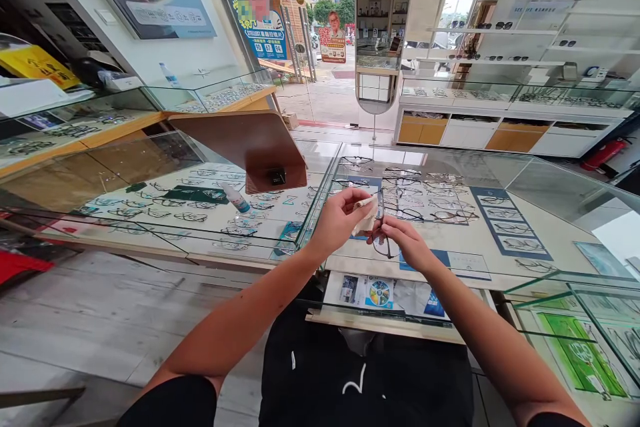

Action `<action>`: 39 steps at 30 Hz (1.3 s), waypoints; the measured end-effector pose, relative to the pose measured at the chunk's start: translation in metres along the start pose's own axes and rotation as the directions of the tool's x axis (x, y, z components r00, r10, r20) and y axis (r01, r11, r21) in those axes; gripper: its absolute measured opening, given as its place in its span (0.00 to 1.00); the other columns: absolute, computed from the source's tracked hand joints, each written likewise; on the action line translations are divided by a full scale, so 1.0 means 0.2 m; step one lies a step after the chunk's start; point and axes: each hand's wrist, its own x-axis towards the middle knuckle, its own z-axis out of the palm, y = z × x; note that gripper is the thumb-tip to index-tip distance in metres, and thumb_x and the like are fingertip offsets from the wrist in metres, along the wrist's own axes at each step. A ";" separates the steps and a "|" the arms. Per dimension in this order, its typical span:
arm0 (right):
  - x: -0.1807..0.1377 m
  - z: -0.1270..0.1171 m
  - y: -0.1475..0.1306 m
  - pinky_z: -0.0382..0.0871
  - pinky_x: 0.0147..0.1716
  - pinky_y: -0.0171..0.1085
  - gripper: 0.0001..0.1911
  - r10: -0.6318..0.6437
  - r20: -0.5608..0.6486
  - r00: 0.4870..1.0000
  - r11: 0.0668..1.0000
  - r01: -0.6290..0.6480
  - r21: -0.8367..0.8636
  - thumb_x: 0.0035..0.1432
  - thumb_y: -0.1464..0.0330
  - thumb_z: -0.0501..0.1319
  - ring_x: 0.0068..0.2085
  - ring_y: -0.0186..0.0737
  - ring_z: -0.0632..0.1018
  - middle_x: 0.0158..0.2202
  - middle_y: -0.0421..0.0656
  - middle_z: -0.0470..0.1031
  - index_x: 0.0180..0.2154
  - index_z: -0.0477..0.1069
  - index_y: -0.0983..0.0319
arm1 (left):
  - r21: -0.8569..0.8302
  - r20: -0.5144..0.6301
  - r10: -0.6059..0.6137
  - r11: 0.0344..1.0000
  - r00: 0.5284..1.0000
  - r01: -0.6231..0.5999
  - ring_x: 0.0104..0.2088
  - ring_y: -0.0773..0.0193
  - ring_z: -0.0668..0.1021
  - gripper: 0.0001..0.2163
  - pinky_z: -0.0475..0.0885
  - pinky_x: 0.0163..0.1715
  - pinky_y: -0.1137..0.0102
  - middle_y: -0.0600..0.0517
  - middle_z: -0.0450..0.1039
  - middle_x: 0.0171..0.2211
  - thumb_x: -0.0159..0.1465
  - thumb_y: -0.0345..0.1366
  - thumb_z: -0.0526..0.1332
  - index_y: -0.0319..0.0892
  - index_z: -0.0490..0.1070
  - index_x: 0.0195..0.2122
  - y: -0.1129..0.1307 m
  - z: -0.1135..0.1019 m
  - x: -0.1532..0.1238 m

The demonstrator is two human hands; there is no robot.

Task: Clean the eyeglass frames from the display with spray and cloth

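Over the glass counter, my right hand pinches a pair of thin dark-framed eyeglasses near the middle of the frame. The lower lens hangs toward me. Closed around a pale beige cloth, my left hand is beside the upper part of the eyeglasses. The cloth appears to touch the frame, though the fingers hide part of the contact. Below the hands, inside the display case, lie several more eyeglasses.
A brown tilted mirror stand and a small white bottle stand on the counter to the left. An open drawer with packets is in front of me. A tall oval mirror stands beyond the counter.
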 end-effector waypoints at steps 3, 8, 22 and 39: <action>0.00 0.00 0.00 0.69 0.46 0.43 0.20 0.002 0.011 1.000 1.000 -0.002 0.002 0.73 0.50 0.61 0.42 0.46 0.78 0.39 0.46 0.83 0.43 0.80 0.60 | 0.004 0.004 -0.011 1.000 1.000 0.011 0.36 0.61 0.79 0.22 0.75 0.36 0.67 0.49 0.81 0.35 0.61 0.55 0.75 0.42 0.82 0.44 -0.01 0.00 0.02; 0.00 0.00 0.01 0.68 0.46 0.43 0.18 -0.016 0.046 0.999 1.000 0.015 0.016 0.75 0.53 0.60 0.43 0.45 0.79 0.41 0.46 0.83 0.45 0.81 0.60 | 0.015 -0.001 -0.015 1.000 1.000 0.015 0.39 0.61 0.79 0.19 0.73 0.41 0.68 0.50 0.80 0.37 0.61 0.52 0.75 0.42 0.80 0.43 -0.01 0.01 0.03; -0.01 -0.02 0.01 0.69 0.46 0.43 0.20 -0.024 0.082 0.996 0.999 0.022 0.026 0.75 0.53 0.60 0.43 0.47 0.79 0.41 0.48 0.84 0.46 0.82 0.61 | -0.005 0.375 -0.268 0.957 0.887 0.291 0.30 0.60 0.78 0.27 0.72 0.36 0.65 0.53 0.74 0.25 0.60 0.66 0.72 0.43 0.74 0.32 -0.04 -0.05 0.05; -0.02 -0.01 0.01 0.75 0.43 0.44 0.23 0.066 0.120 0.991 0.971 -0.091 0.221 0.71 0.49 0.66 0.45 0.49 0.85 0.48 0.54 0.86 0.45 0.85 0.63 | -0.316 0.470 -0.176 0.881 0.865 0.351 0.17 0.67 0.70 0.26 0.70 0.19 0.67 0.59 0.68 0.20 0.55 0.52 0.81 0.43 0.72 0.42 -0.02 0.03 0.02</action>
